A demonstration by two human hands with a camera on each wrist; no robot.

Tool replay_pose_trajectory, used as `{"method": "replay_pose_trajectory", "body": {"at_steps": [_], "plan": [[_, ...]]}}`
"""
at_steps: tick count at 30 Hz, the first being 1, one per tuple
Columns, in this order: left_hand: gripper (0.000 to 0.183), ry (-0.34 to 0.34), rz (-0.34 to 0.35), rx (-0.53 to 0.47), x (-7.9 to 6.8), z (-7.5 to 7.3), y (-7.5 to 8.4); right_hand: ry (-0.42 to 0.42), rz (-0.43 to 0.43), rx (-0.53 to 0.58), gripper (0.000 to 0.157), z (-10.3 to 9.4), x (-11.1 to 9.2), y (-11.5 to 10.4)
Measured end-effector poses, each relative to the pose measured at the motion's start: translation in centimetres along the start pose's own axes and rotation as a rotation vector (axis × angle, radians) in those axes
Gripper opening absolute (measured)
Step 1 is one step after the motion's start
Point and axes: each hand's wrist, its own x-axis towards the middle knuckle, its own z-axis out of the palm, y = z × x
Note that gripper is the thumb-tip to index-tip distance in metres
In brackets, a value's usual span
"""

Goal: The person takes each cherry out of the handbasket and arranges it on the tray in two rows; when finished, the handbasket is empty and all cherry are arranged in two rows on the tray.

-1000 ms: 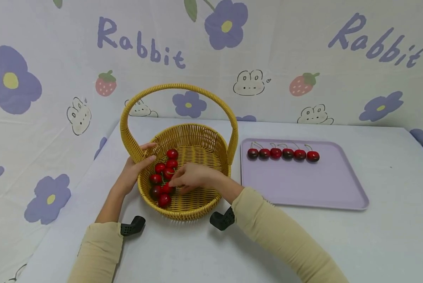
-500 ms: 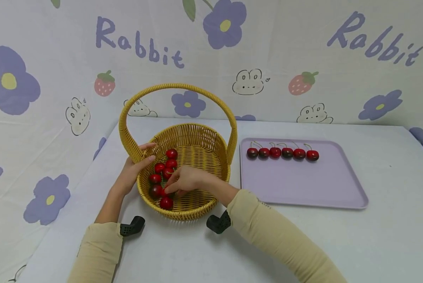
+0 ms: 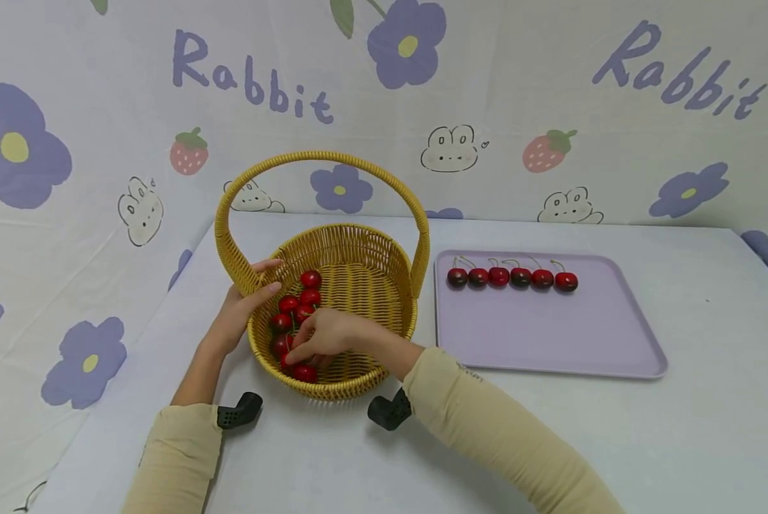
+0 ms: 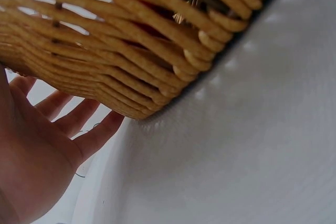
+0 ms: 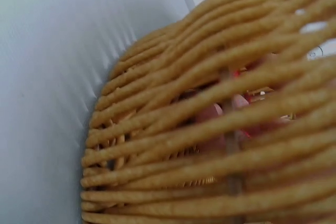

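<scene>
A yellow wicker basket (image 3: 342, 390) with a tall arched handle stands on the table, holding several red cherries in its left part. My left hand (image 3: 238, 314) holds its left side by the handle's foot, thumb over the rim. In the left wrist view the fingers (image 4: 100, 136) reach along the outside of the weave. Down inside the basket, my right hand (image 3: 335, 334) pinches a cherry (image 3: 285, 360) near the front-left wall, partly covered by the fingertips. Another cherry (image 3: 305, 373) lies just in front of it. Through the weave, the right wrist view shows only bits of the fingers.
To the right of the basket lies a light purple tray (image 3: 551, 335), with a row of several stemmed cherries (image 3: 520, 278) along its back edge. A patterned cloth (image 3: 384, 107) hangs behind the white table. Black wrist devices (image 3: 241, 410) sit at both wrists.
My right hand has moved toward the front left of the basket, bringing the pinched cherry along. The frontmost cherry has shifted slightly forward and right. My left hand stays on the basket.
</scene>
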Motion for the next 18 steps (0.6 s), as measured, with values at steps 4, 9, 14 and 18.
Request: {"method": "replay_pose_trajectory", "body": {"at_steps": [4,9,14,18], "plan": [[0.05,-0.002,0.006,0.002,0.0,-0.05,-0.05,0.005,-0.004,-0.082,0.021,0.43,-0.04,-0.33],[0.05,0.0,0.005,0.0,-0.02,-0.08,-0.06,0.028,-0.005,-0.22,0.023,0.91,0.02,-0.7],[0.049,0.0,0.009,-0.001,-0.05,-0.05,0.01,0.034,-0.018,-0.233,0.023,0.94,-0.07,-0.71],[0.05,-0.001,0.008,-0.005,-0.03,0.04,0.05,0.055,-0.037,-0.162,0.02,0.54,-0.19,-0.34]]}}
